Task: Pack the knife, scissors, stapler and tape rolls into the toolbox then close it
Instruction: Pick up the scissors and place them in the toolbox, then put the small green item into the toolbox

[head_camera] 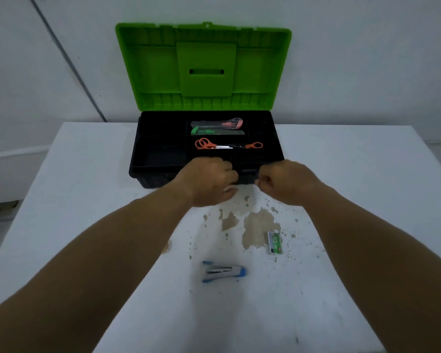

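White tabletop, paint chipped to brown patches near centre. Black toolbox with green lid raised stands at far edge. Blue-and-silver stapler lies near front centre. Small green staple box to its right, beside chipped patch.

Green-lidded black toolbox, orange scissors, blue-tipped stapler.

The toolbox looks like matt black plastic, its raised lid a bright green moulded plastic with a faint sheen. The table has a white painted top, flaked away to a rough brown patch. The stapler shows dull grey metal with blue plastic ends.
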